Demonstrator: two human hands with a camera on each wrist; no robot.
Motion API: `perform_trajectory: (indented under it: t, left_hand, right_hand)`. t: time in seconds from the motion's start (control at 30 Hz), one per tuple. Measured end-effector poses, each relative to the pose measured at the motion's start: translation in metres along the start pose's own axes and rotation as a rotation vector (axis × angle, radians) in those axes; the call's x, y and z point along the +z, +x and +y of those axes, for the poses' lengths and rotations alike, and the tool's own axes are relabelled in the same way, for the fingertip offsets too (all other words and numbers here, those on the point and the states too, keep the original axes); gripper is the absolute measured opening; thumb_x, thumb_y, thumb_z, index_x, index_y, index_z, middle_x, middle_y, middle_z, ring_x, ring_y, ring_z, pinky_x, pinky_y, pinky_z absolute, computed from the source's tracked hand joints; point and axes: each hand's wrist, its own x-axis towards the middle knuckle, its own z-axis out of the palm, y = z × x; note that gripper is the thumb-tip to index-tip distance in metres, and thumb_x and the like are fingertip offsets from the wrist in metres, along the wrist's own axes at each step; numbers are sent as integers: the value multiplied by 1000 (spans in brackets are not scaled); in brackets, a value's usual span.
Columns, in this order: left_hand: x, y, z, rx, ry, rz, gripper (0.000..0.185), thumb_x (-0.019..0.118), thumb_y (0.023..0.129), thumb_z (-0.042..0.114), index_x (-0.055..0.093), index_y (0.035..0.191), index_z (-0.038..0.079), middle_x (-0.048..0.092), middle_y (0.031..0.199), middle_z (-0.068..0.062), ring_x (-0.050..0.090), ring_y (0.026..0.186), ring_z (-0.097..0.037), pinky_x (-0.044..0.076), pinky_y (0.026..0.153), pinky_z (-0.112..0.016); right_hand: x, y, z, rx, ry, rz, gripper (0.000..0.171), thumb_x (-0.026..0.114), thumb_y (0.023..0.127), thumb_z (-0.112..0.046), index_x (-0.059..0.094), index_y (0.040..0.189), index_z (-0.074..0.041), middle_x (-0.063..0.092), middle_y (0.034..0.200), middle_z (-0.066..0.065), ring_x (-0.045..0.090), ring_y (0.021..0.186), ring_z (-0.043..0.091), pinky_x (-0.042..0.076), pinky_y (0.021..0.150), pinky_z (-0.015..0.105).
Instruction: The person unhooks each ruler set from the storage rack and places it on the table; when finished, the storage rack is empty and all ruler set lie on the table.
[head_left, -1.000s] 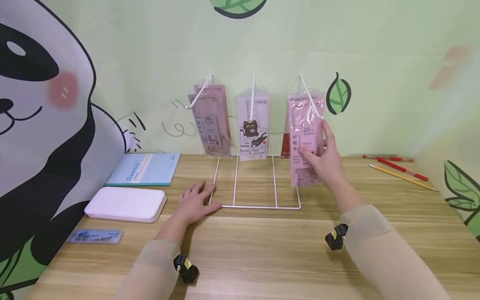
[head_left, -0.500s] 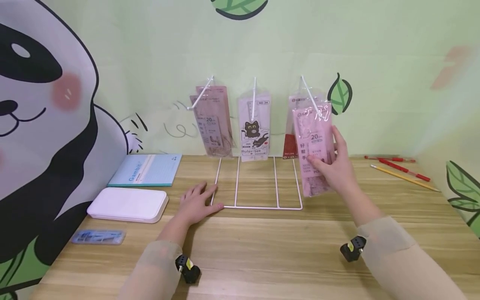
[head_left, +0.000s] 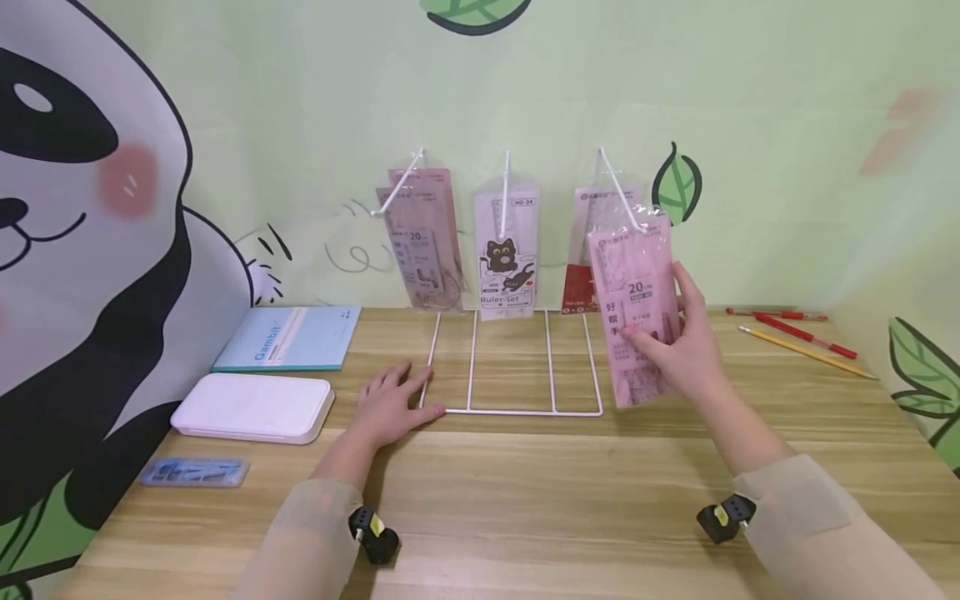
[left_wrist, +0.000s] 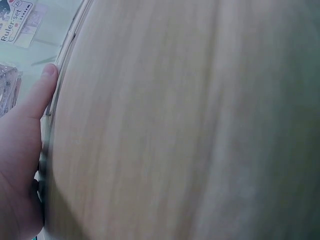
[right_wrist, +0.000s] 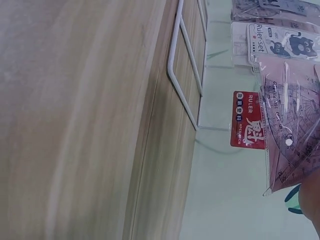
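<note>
Ruler-set packet (head_left: 636, 304): pink, clear plastic sleeve; held upright in the air at the tip of the right hook (head_left: 621, 192) of the white wire rack (head_left: 512, 367); top edge at the hook's end, cannot tell if the hole is on the wire.
Right hand (head_left: 678, 343): fingers curled round the packet's lower half, thumb on the front face.
Left hand (head_left: 390, 404): fingers straight, flat on the table (head_left: 525, 500), pressing the rack's front-left corner.
Step, judgement: keep the packet level with the hook's line and the base pinned so the rack does not tip.
Packet contents: protractor and ruler scales visible through the sleeve in the right wrist view (right_wrist: 292, 145).
Other hooks: left hook holds pink packets (head_left: 422, 237); middle holds a cat-print ruler set (head_left: 506, 254).
White case (head_left: 251, 407): shut, contents hidden.
</note>
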Motion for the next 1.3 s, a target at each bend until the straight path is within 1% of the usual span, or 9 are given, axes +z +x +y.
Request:
perform_trajectory:
  t: [0.2, 0.33, 0.47, 0.57, 0.7, 0.8, 0.9, 1.13, 1.3]
  left_hand:
    - [0, 1, 0, -1, 5, 2, 77, 54, 82, 66, 38, 145, 24, 26, 150, -17, 23, 133, -43, 15, 103, -61]
    - [0, 1, 0, 2, 4, 4, 77, 53, 82, 66, 38, 145, 25, 26, 150, -17, 23, 133, -43, 15, 103, -61]
    - [-1, 0, 0, 4, -1, 4, 77, 54, 82, 66, 38, 145, 25, 26, 150, -17, 23, 133, -43, 15, 103, -61]
    - [-1, 0, 0, 4, -3, 4, 77, 54, 82, 66, 38, 145, 25, 26, 150, -17, 23, 133, -43, 15, 103, -61]
    - [-1, 0, 1, 4, -9, 4, 76, 55, 82, 65, 38, 145, 24, 26, 150, -17, 23, 133, -43, 15, 103, -61]
    - [-2, -1, 1, 4, -12, 2, 76, 55, 82, 64, 39, 145, 23, 26, 150, -18, 23, 133, -44, 15, 103, -61]
    - [-2, -1, 1, 1, -9, -4, 77, 55, 82, 65, 38, 145, 24, 26, 150, -17, 22, 133, -44, 15, 103, -62]
    - [-2, 0, 2, -1, -8, -4, 77, 55, 82, 65, 38, 145, 24, 26, 150, -17, 23, 133, -44, 15, 102, -61]
    - [-2, -1, 1, -2, -8, -4, 77, 55, 82, 64, 38, 145, 24, 26, 150, -17, 23, 133, -44, 16, 102, -62]
  right_hand:
    - [-3, -9, 1, -26, -18, 15, 96, 71, 85, -22, 2, 151, -30, 43, 120, 17, 54, 96, 27, 52, 71, 26]
    - [-6, -16, 1, -19, -16, 14, 97, 72, 84, -19, 3, 151, -33, 42, 123, 18, 54, 98, 29, 50, 70, 21]
    - [-10, -23, 2, -10, -13, 9, 97, 72, 84, -17, 4, 151, -34, 40, 126, 18, 54, 96, 28, 50, 69, 20]
    - [-14, -27, 3, -19, -19, 12, 97, 72, 84, -17, 5, 151, -33, 42, 126, 18, 55, 93, 23, 50, 68, 21]
    - [-16, -29, 0, -40, -15, 13, 96, 72, 83, -16, 6, 151, -32, 44, 121, 17, 57, 89, 15, 52, 66, 23]
    - [-16, -29, -3, -48, -12, 8, 96, 73, 83, -15, 7, 151, -32, 45, 119, 17, 58, 88, 15, 52, 66, 24]
    - [-17, -30, -3, -46, -15, 2, 97, 73, 83, -14, 6, 151, -30, 45, 122, 18, 57, 89, 16, 52, 67, 23]
    - [-22, -32, -1, -49, -41, 0, 98, 73, 82, -11, 6, 152, -28, 44, 121, 18, 56, 86, 8, 51, 66, 21]
    - [-26, -33, -3, -53, -59, -6, 98, 73, 82, -12, 5, 152, -28, 43, 120, 18, 56, 87, 10, 51, 67, 19]
